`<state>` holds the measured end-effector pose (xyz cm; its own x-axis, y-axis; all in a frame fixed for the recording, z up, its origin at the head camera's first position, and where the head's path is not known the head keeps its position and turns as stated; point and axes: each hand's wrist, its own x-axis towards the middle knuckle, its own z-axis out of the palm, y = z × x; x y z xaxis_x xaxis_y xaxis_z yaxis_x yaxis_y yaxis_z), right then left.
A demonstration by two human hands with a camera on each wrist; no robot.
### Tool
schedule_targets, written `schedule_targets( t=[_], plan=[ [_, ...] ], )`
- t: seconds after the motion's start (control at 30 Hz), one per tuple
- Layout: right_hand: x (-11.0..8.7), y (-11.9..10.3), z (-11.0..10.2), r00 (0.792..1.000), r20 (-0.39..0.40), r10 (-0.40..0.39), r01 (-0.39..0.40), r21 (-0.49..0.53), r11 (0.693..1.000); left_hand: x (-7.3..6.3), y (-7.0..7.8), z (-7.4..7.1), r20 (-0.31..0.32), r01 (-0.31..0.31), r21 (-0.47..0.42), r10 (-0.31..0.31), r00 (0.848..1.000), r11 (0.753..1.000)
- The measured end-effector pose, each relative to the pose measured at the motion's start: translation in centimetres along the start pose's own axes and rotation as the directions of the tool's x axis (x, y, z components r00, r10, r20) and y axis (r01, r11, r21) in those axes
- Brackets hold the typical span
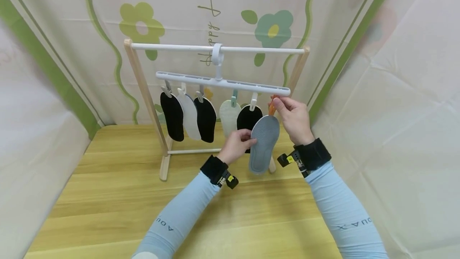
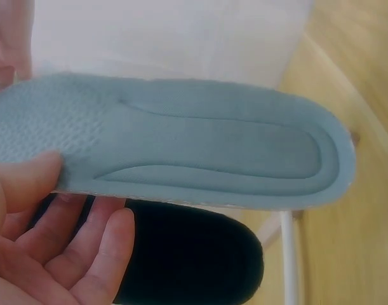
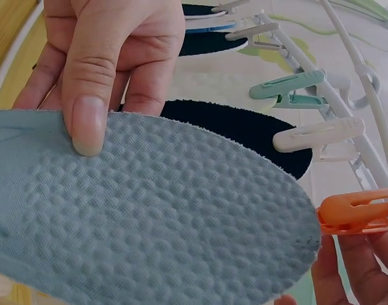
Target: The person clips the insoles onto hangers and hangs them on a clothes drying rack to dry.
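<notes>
A grey-blue insole (image 1: 264, 147) with a dimpled toe part hangs toe up at the right end of the white clip hanger (image 1: 258, 86). My left hand (image 1: 235, 146) pinches its left edge, thumb on the dimpled face and fingers behind. My right hand (image 1: 296, 120) grips the orange clip (image 1: 272, 106) at the hanger's end between thumb and fingers. In the right wrist view the insole's toe edge is right at the orange clip's mouth (image 3: 322, 219). A black insole (image 2: 194, 254) hangs just behind, partly hidden, in a white clip (image 3: 321, 133).
Left along the hanger, a pale insole (image 1: 229, 115) hangs in a green clip (image 1: 234, 99); farther left hang two black insoles and a white insole (image 1: 190, 117). The hanger hooks over the white rod (image 1: 172, 46) of a wooden-legged rack (image 1: 141, 79) on the wood-grain table (image 1: 118, 195). Printed cloth surrounds it.
</notes>
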<state>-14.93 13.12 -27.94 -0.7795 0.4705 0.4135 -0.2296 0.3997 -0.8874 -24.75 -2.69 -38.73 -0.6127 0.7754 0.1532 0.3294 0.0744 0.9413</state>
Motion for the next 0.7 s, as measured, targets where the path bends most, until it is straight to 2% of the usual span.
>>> schedule_targets(
  t=[0.37, 0.7],
  plan=[
    [-0.01, 0.08, 0.08, 0.999, -0.037, -0.034, 0.038, 0.111, 0.993, -0.03, 0.15, -0.09, 0.003, -0.001, 0.015, 0.001, 1.0, 1.0],
    [0.17, 0.04, 0.11, 0.998, -0.046, -0.035, 0.04, 0.105, 0.994, 0.19, 0.35, -0.05, -0.004, -0.027, 0.027, 0.027, 1.0, 0.999]
  ],
)
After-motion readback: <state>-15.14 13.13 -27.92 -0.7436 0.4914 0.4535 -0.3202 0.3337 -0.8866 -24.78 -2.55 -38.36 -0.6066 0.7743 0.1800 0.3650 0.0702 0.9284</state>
